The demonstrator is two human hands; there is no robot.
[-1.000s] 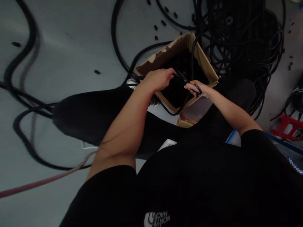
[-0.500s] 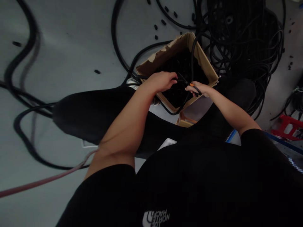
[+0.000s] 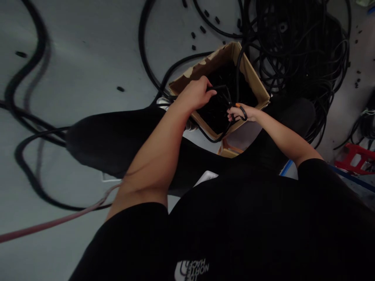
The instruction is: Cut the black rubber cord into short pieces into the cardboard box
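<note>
My left hand (image 3: 202,91) is closed around a black rubber hose (image 3: 220,87), whose end sticks out to the right over the cardboard box (image 3: 255,80). In my right hand (image 3: 244,112) is a pair of scissors (image 3: 241,111) with black and orange handles. Its blades point up and left, close to the hose end; whether they touch it I cannot tell. Both hands are above the box's opening. Dark pieces lie inside the box, too dim to make out singly.
A large tangle of black hose (image 3: 293,50) lies beyond the box at right. Short black pieces (image 3: 202,29) are scattered on the grey floor. A red plastic stool (image 3: 353,158) is at the far right; a reddish hose (image 3: 58,221) crosses the lower left.
My left hand has risen slightly and moved a little left with the hose end. The scissors in my right hand have swung more upright, and their blades look further apart.
</note>
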